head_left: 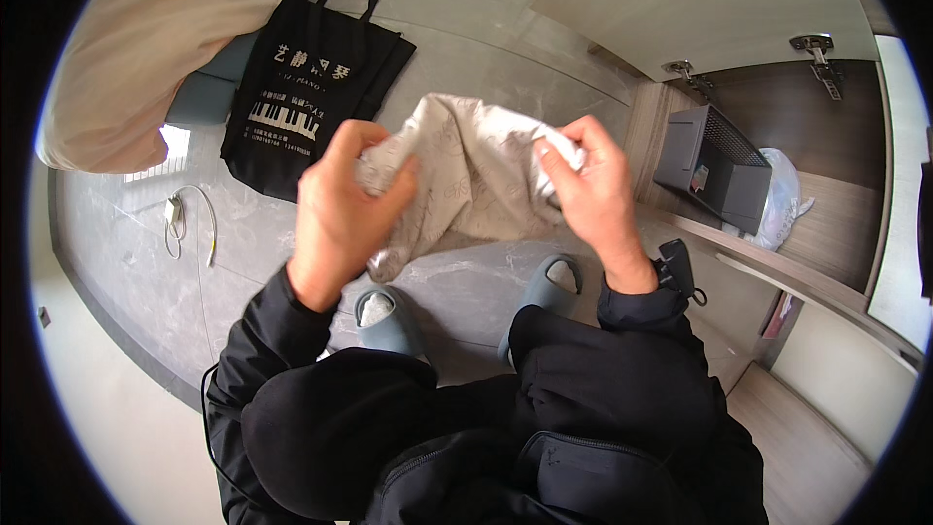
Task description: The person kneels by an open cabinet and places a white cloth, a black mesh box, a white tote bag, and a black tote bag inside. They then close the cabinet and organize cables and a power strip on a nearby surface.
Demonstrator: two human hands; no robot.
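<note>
A crumpled pale grey-beige cloth bag or piece of fabric (466, 170) with a faint print hangs between my hands, above the floor and my slippers. Its exact kind I cannot make out. My left hand (345, 199) grips its left side, thumb and fingers closed over the material. At the right end, my right hand (595, 185) pinches the fabric's upper corner between thumb and fingers. The material sags in folds between the two grips, and its lower left part droops beneath my left hand.
A black tote bag (306, 87) lies on the grey tiled floor at upper left, beside a beige draped cover (175, 29). A white cable with a plug (175, 212) lies further left. On the right, an open cabinet (836, 204) holds a dark grey basket (714, 160) and a plastic bag (780, 199).
</note>
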